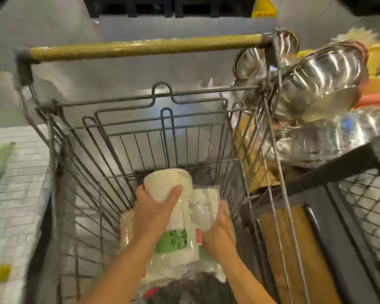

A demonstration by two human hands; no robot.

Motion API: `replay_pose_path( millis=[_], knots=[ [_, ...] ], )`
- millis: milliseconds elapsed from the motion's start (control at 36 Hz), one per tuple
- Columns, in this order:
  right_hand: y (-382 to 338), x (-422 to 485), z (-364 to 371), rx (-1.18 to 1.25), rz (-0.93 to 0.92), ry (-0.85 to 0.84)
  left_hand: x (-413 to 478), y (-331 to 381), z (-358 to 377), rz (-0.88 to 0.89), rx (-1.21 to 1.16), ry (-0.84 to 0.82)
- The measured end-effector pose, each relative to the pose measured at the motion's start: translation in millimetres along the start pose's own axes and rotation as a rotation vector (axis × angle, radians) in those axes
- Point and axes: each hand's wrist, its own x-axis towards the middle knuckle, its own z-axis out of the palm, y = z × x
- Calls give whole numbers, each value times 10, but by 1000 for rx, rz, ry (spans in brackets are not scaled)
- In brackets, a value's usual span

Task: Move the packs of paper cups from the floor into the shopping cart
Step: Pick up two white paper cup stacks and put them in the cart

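The shopping cart [127,137] took up most of the view, a basket of thin grey wire in a grid, with a round handle bar wrapped in dull yellow across its far end; both hands worked low inside it, probably because the packs had to be laid down on the cart's bottom rather than dropped; beyond the right-hand grip, outside the cart's wire wall, shiny steel bowls [323,84] were stacked in clear film above a dark-framed rack with mesh sides [347,194], their ribbed metal catching the light; the pack of paper cups [173,229] lay lengthways between the two grips, a long sleeve of crinkly transparent plastic around nested white cups, with a green printed band near its middle and the ridged cup rims showing at the far end; the left hand [154,213] was closed over the top of that pack near its far end, thumb spread across the cups, seemingly to steer it; the right hand [217,229] was closed on a second, more crumpled white pack [206,202] just beside the first, pressing the two together; another cup pack [127,224] showed below the left grip, so the cart likely held some already.
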Motion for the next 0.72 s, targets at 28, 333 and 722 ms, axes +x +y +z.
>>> replay_pose_path(
  millis=[28, 333, 722],
  knots=[
    [2, -20, -34, 4, -17, 4, -43, 19, -17, -5, -4, -5],
    [-358, -1089, -996, 7, -81, 35, -781, 238, -1111, 148, 245, -150],
    [-9, -4368, -1968, -433, -75, 532, -3136, 1015, -1380, 1201, 988, -434]
  ],
)
